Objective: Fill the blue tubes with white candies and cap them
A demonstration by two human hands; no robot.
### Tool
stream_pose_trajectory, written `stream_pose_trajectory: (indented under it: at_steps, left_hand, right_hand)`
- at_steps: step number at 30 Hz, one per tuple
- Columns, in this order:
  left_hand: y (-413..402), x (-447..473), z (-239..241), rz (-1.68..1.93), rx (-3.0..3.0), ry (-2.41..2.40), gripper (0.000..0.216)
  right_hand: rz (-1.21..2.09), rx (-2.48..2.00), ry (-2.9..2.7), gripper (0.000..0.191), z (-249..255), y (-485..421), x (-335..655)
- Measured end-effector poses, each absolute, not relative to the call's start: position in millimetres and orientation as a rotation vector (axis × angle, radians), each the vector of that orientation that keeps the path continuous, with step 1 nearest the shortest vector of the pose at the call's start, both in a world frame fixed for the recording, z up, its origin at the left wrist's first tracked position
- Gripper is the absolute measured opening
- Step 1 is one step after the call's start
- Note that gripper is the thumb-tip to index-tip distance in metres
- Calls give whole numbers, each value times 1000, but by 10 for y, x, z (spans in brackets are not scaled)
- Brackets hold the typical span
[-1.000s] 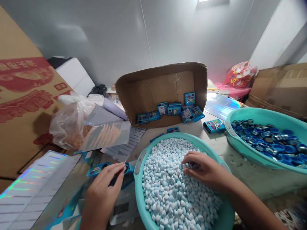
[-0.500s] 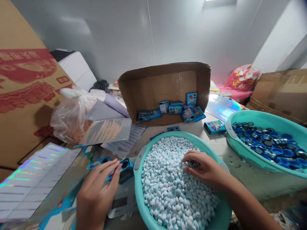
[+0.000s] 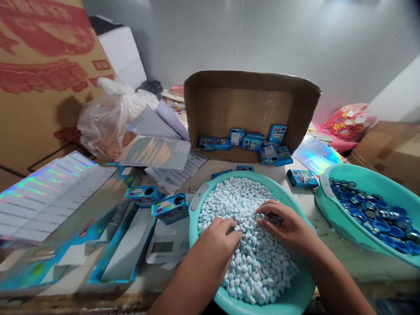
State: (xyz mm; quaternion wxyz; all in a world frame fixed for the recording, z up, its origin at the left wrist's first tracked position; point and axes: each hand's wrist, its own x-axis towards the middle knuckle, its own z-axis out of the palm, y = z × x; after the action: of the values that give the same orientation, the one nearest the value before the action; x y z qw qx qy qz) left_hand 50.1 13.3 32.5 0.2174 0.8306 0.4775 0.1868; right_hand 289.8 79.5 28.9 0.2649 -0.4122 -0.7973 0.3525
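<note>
Small white and pale-blue candies (image 3: 252,280) fill a turquoise tub (image 3: 193,227) in front of me. My left hand (image 3: 218,240) rests in the pile, its fingers curled and their tips among the candies; what they pinch is hidden. Facing it, my right hand (image 3: 287,223) curls round some candies on the pile, palm in shadow. Left of the tub, a blue printed box (image 3: 170,208) with a round dark hole in its end sits at the back of a white digital scale (image 3: 167,249). Another blue box (image 3: 142,194) lies behind it.
A cardboard box (image 3: 210,96) on its side holds several blue boxes. One blue packet (image 3: 302,178) lies before the right-hand turquoise tub (image 3: 323,197) of blue and metallic round caps (image 3: 370,214). Foil sheets (image 3: 49,197) and an open blue carton (image 3: 126,249) are at left.
My left hand has left the blue box on the scale and moved right into the candy tub. My right hand stays in the pile. The view has shifted left and down.
</note>
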Motion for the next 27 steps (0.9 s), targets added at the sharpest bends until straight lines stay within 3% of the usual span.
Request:
stream_pose_trajectory:
  at_steps: [9, 15, 20, 23, 27]
  left_hand:
    - [71, 490, 280, 645, 2398, 1261, 19]
    - [78, 330, 279, 1020, 2354, 1175, 29]
    - [228, -190, 380, 1300, 2383, 1585, 20]
    - [351, -499, 393, 1273, 2418, 1891, 14]
    - [432, -681, 310, 1112, 2381, 2066, 24]
  right_hand:
    - [902, -1154, -2164, 14, 279, 825, 2900]
    - [909, -1176, -2151, 14, 275, 817, 2898]
    - [909, -1175, -2144, 15, 301, 814, 2879]
    - [886, -1146, -2148, 13, 327, 811, 2863]
    - [892, -1145, -2134, 12, 356, 801, 2843]
